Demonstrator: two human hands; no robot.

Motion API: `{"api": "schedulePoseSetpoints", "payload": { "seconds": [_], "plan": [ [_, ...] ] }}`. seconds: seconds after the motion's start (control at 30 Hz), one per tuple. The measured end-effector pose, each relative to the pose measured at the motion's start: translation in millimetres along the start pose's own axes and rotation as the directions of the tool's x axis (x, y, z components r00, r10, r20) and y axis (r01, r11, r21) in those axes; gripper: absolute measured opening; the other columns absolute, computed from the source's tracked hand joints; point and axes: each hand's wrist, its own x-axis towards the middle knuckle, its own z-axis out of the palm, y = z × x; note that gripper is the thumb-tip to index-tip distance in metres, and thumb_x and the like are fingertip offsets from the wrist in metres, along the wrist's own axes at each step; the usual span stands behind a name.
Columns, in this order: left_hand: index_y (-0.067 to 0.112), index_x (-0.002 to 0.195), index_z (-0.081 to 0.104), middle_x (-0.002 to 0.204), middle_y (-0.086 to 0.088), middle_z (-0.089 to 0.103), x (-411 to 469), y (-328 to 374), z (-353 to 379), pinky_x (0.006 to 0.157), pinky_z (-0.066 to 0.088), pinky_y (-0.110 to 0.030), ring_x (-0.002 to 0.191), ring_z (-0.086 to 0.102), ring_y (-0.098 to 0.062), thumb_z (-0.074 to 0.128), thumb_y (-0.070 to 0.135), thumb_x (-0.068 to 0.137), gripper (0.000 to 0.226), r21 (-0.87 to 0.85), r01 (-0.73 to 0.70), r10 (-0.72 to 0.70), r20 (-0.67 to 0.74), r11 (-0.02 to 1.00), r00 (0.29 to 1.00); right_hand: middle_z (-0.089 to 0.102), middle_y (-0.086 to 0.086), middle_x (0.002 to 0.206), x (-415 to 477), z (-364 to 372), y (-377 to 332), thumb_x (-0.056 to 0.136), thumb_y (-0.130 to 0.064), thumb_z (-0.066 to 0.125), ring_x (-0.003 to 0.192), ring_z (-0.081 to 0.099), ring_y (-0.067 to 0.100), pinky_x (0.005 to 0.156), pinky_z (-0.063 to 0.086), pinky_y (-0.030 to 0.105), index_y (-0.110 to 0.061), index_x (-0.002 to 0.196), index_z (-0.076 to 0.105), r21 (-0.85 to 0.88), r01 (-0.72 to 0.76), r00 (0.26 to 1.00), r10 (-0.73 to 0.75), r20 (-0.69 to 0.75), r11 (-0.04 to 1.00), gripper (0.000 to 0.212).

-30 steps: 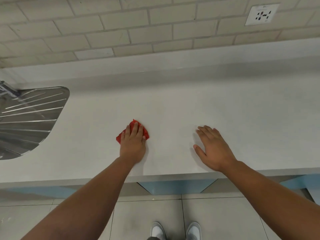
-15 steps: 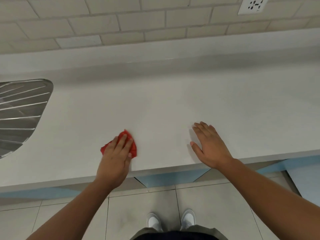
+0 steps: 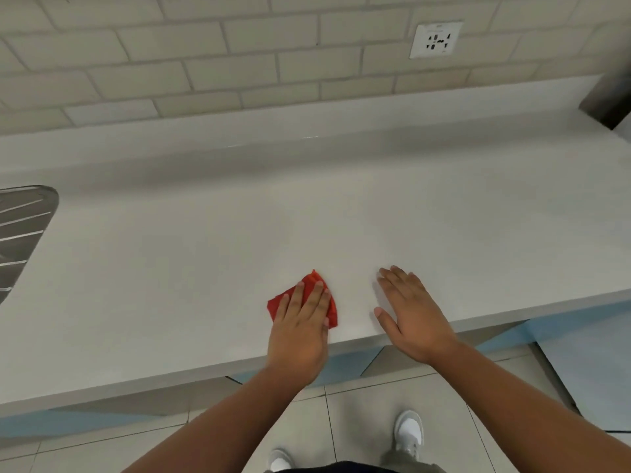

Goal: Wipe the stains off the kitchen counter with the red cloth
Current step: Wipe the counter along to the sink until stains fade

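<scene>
red cloth [image 3: 309,295] bunched near the kitchen counter [image 3: 205,268] front edge | your left hand [image 3: 300,332] presses it, fingers straight | your right hand [image 3: 409,312] lies flat just beside, fingers spread | sink drainboard [image 3: 20,230] far left

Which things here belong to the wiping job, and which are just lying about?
Job: cloth, left hand pressing it, counter.
Idle: right hand resting flat, drainboard, socket, dark object far right.
</scene>
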Motion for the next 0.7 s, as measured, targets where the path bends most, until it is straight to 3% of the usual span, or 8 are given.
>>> {"api": "schedulePoseSetpoints", "payload": {
  "seconds": [0.17, 0.33, 0.5, 0.6, 0.7],
  "plan": [
    [0.023, 0.156, 0.016, 0.164, 0.005, 0.011, 53, 74, 7, 0.123, 0.004, -0.045, 0.152, 0.004, -0.022, 0.009, 0.038, 0.098, 0.061, 0.004, -0.037, 0.037, 0.049, 0.999, 0.998, 0.018, 0.002, 0.161, 6, -18, 50, 0.099, -0.048, 0.021, 0.149, 0.005, 0.015, 0.121, -0.002, 0.034, -0.013, 0.153, 0.023, -0.003, 0.065, 0.998, -0.065, 0.021, 0.998, 0.064],
    [0.023, 0.156, 0.013, 0.164, 0.004, 0.006, 92, 134, 18, 0.122, -0.002, -0.043, 0.152, -0.001, -0.021, 0.019, 0.035, 0.098, 0.06, 0.01, -0.08, 0.079, 0.064, 0.997, 0.995, 0.02, 0.002, 0.161, 6, -33, 105, 0.1, -0.04, 0.028, 0.149, 0.007, 0.015, 0.119, -0.007, 0.03, -0.014, 0.153, 0.025, -0.008, 0.118, 0.993, -0.117, 0.032, 0.993, 0.059],
    [0.026, 0.156, 0.014, 0.163, 0.01, 0.003, 122, 155, 20, 0.124, 0.001, -0.041, 0.151, -0.006, -0.013, 0.029, 0.032, 0.104, 0.055, -0.126, -0.115, 0.123, 0.065, 0.985, 0.99, 0.026, 0.002, 0.159, 6, -41, 147, 0.1, -0.033, 0.034, 0.149, 0.012, 0.016, 0.118, -0.006, 0.029, -0.014, 0.151, 0.03, 0.021, 0.161, 0.986, -0.162, 0.035, 0.987, 0.055],
    [0.029, 0.157, 0.011, 0.163, 0.01, 0.011, 132, 151, 14, 0.123, 0.009, -0.035, 0.151, 0.005, -0.01, 0.044, 0.035, 0.1, 0.066, -0.302, -0.072, 0.098, 0.071, 0.951, 0.993, 0.026, 0.003, 0.159, 13, -41, 155, 0.099, -0.035, 0.031, 0.149, 0.012, 0.017, 0.12, -0.001, 0.032, -0.013, 0.151, 0.031, 0.048, 0.218, 0.974, -0.22, 0.06, 0.975, 0.057],
    [0.034, 0.154, 0.017, 0.15, 0.016, 0.035, 132, 145, -2, 0.108, 0.032, -0.018, 0.134, 0.036, -0.004, 0.062, 0.031, 0.089, 0.079, -0.565, 0.056, -0.007, 0.089, 0.823, 0.996, 0.023, 0.004, 0.16, 25, -39, 151, 0.098, -0.038, 0.029, 0.149, 0.01, 0.018, 0.122, 0.006, 0.038, -0.013, 0.15, 0.033, 0.075, 0.281, 0.954, -0.287, 0.084, 0.957, 0.058]
  ]
}}
